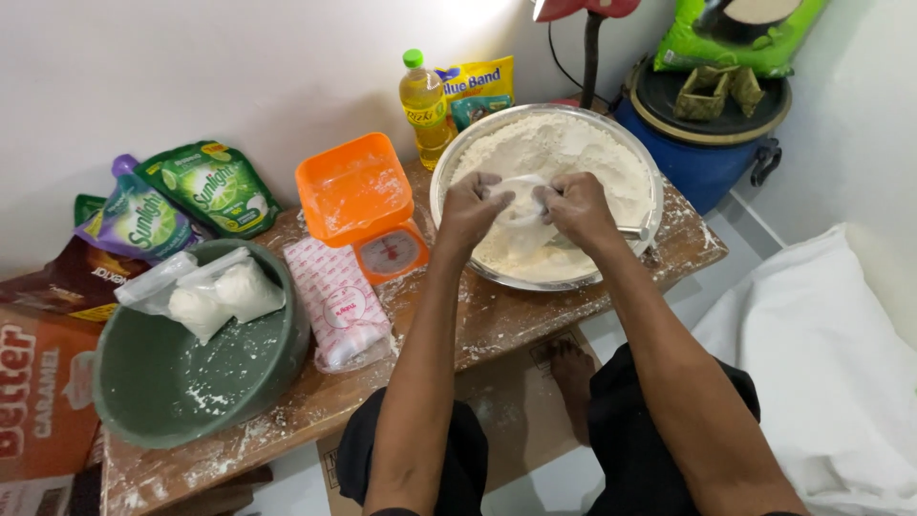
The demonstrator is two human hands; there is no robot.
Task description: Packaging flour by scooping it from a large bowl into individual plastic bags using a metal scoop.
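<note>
A wide metal bowl (449,162) full of white flour (564,143) sits at the back right of a low wooden table (497,320). Over the flour, my left hand (470,207) and my right hand (576,204) both grip a small clear plastic bag (522,199) between them. The bag is held just above the flour's surface and partly hidden by my fingers. A metal handle (630,232) pokes out near my right wrist.
An orange kitchen scale (363,205), a pink-patterned packet (336,298) and a green bowl (162,392) holding tied bags of white powder (222,296) stand to the left. A bottle of oil (425,105), pouches and a blue drum (702,153) line the wall.
</note>
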